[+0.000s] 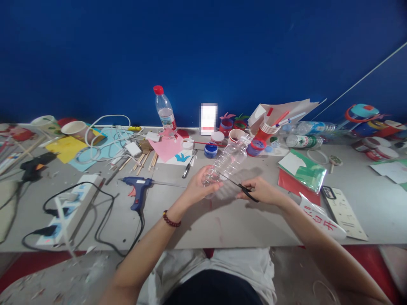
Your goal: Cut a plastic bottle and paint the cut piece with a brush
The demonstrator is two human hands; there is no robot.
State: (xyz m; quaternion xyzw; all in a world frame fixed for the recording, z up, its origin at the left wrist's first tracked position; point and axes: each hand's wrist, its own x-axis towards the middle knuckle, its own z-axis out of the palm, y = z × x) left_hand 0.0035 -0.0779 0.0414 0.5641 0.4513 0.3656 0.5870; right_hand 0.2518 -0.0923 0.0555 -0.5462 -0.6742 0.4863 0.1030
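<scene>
My left hand point(199, 186) is wrapped round the lower end of a clear, empty plastic bottle point(229, 161) that lies tilted above the grey table point(197, 220), its neck pointing away to the right. My right hand point(259, 191) grips black-handled scissors point(243, 188). Their blades touch the bottle's side near its base. A dark bead bracelet point(171, 220) sits on my left wrist.
A blue glue gun point(137, 190) lies left of my hands with its black cord. A power strip point(68, 209) and a black glue gun point(36, 165) are at far left. Water bottle point(164, 111), paint pots, red cups point(265, 129), coloured paper and green foil point(307, 173) crowd the back and right.
</scene>
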